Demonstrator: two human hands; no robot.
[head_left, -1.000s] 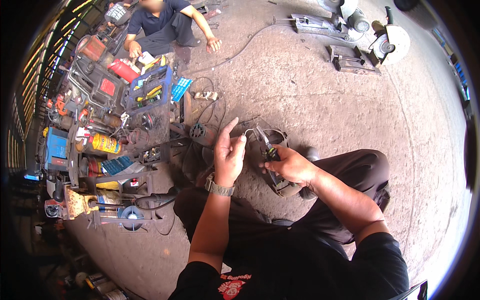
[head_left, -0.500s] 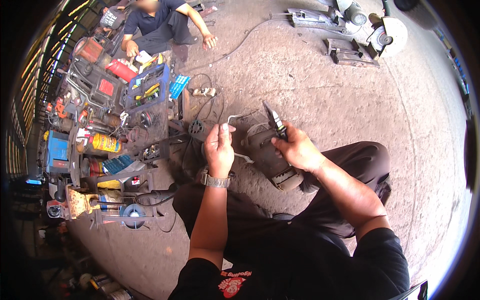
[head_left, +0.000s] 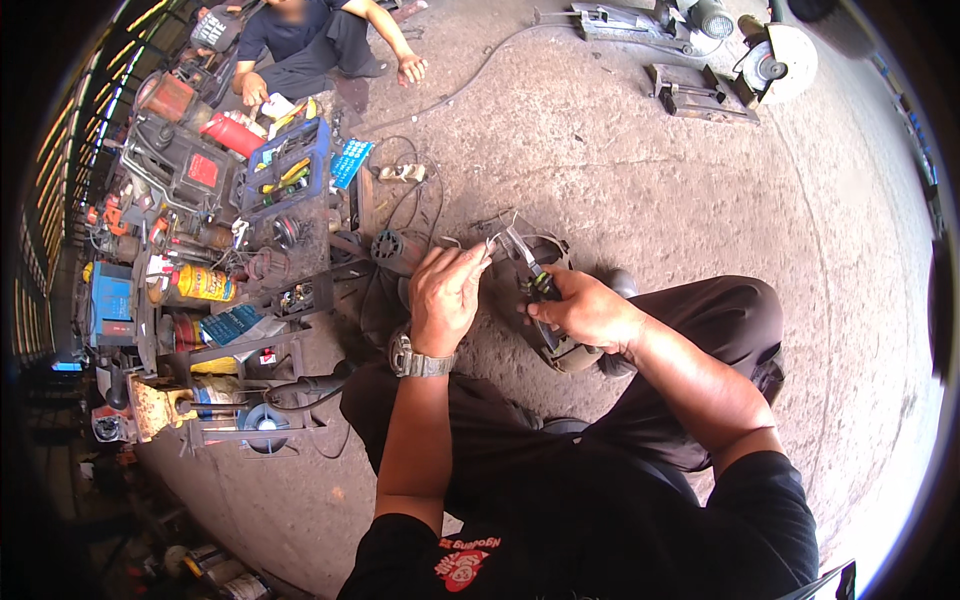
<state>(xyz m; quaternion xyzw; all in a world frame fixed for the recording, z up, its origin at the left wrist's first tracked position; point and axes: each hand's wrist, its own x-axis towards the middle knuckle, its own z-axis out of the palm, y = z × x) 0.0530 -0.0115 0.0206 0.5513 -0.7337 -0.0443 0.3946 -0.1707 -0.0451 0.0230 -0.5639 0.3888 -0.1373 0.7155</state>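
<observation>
My right hand [head_left: 592, 308] is closed round the dark, yellow-marked handles of a pair of pliers [head_left: 543, 280]. The pliers' metal jaws point up and left, close to the fingertips of my left hand [head_left: 443, 298]. Those fingers are pinched together on a thin pale wire [head_left: 489, 243], whose end shows beside the jaws. Whether the jaws touch the wire is too small to tell. Under both hands, between my legs, a dark rounded housing-like object [head_left: 568, 354] lies on the floor, partly hidden by my right hand.
At left stands a low bench crowded with a blue tool case [head_left: 318, 165], a yellow can [head_left: 205, 283] and a blue box [head_left: 108, 303]. A power strip [head_left: 402, 173] and cables lie on the concrete. Another person [head_left: 300, 50] sits far left; a cut-off saw [head_left: 778, 65] stands far right.
My left hand has turned palm-down and its fingertips have moved right, toward the pliers. The pliers have shifted slightly down and left, bringing the jaws close to the wire.
</observation>
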